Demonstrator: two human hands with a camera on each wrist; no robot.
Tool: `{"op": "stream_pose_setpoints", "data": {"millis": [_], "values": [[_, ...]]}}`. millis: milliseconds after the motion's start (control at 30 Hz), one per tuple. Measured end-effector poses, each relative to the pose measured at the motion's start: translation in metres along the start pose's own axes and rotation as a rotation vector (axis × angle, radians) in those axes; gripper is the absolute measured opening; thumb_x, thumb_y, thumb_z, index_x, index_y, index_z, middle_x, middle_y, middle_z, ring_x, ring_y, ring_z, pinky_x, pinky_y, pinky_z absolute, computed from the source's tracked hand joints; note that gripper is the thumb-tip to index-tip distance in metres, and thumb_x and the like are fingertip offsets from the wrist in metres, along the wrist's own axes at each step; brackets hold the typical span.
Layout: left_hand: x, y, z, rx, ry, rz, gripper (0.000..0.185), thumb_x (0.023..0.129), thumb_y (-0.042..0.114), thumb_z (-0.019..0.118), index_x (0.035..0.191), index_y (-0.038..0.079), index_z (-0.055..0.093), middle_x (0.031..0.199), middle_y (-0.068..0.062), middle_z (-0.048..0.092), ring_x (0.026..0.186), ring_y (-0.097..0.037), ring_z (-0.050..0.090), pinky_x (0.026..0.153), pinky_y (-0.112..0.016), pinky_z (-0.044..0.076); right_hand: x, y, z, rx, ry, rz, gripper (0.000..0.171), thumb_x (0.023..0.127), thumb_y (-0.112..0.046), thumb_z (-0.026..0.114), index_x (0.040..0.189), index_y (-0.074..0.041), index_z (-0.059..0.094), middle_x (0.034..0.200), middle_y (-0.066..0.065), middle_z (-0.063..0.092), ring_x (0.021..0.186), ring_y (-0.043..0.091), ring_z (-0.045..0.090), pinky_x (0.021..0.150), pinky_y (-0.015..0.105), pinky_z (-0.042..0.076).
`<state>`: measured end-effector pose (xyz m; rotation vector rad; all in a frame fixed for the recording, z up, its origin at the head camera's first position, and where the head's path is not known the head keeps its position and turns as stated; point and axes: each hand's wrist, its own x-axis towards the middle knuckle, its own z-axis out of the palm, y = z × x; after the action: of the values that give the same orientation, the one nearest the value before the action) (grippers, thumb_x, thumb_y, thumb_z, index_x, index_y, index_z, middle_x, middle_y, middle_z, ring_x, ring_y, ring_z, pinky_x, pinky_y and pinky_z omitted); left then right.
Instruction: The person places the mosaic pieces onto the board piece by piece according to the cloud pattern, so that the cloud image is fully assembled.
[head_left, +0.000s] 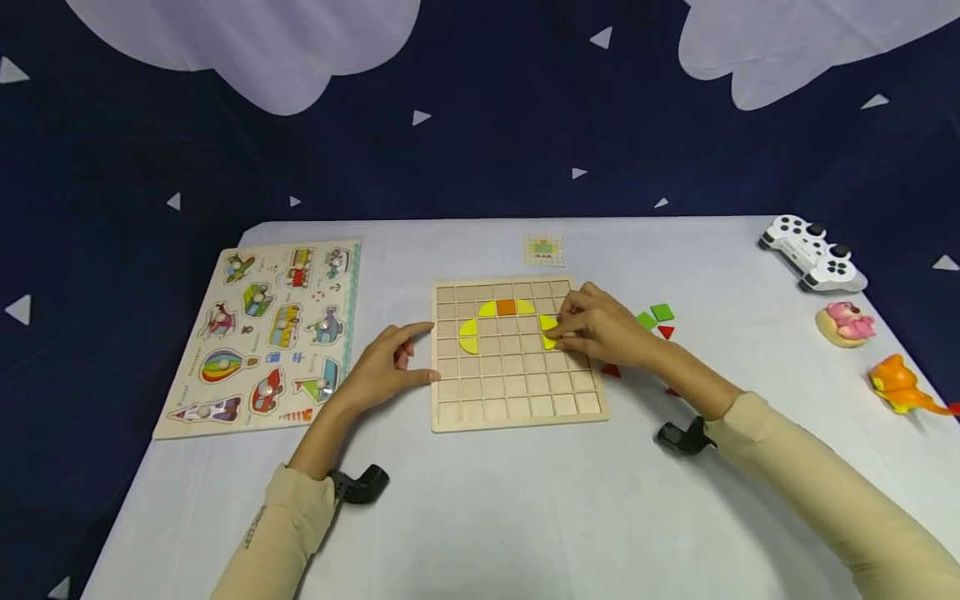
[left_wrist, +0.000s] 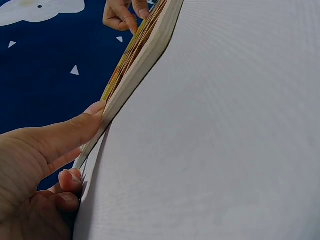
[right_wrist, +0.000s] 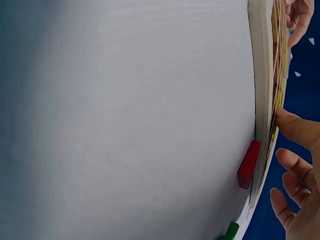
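A staged play-table setup, white table (head_left: pixel 480 500) before a navy cloud-and-triangle backdrop (head_left: pixel 480 142), vehicle peg puzzle (head_left: pixel 266 333) at the table's left side, game controller (head_left: pixel 813 252) and toy figures (head_left: pixel 846 323) along its right edge

Both forearms reach forward in beige sleeves, a black camera mount strapped at each wrist. The left hand (head_left: pixel 386 365) lies low, thumb and forefinger stretched ahead, the other fingers tucked under. The right hand (head_left: pixel 600 329) angles in from the right, knuckles up, fingers bent downward and bunched at the tips.
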<state>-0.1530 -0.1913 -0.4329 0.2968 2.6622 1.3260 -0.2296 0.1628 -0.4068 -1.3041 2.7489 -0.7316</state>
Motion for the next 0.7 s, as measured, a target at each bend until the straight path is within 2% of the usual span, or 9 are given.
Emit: {"op": "stream_pose_setpoints", "data": {"millis": [300,433,700], "values": [[-0.001,-0.001,0.0,-0.005,-0.003,-0.008,0.075,0.08,0.02,0.084,0.146,0.011,0.05,0.092,-0.006,0.045,0.075,-0.018,0.041,0.067,-0.029,0.036,-0.014,-0.001,-0.01,-0.002,0.053,0.008,0.022,0.082,-0.02,0.082,0.104,-0.014,0.08,0.097,-0.001,0.059,0.09,0.012,0.039,0.077,0.033,0.038],[-0.001,0.0,0.0,-0.01,0.002,-0.002,0.075,0.08,0.02,0.084,0.145,0.01,0.05,0.092,-0.007,0.045,0.075,-0.017,0.041,0.067,-0.029,0.036,-0.027,0.001,-0.018,-0.011,0.055,0.04,0.022,0.08,-0.017,0.083,0.102,-0.013,0.08,0.095,-0.001,0.058,0.089,0.011,0.039,0.075,0.032,0.037],[-0.001,0.0,0.0,-0.005,-0.002,-0.005,0.075,0.08,0.02,0.084,0.146,0.01,0.05,0.092,-0.007,0.045,0.076,-0.018,0.041,0.067,-0.03,0.036,-0.057,0.018,-0.029,-0.101,0.09,0.144,0.025,0.079,-0.013,0.083,0.104,-0.01,0.079,0.094,0.003,0.059,0.087,0.01,0.036,0.072,0.031,0.035]]}}
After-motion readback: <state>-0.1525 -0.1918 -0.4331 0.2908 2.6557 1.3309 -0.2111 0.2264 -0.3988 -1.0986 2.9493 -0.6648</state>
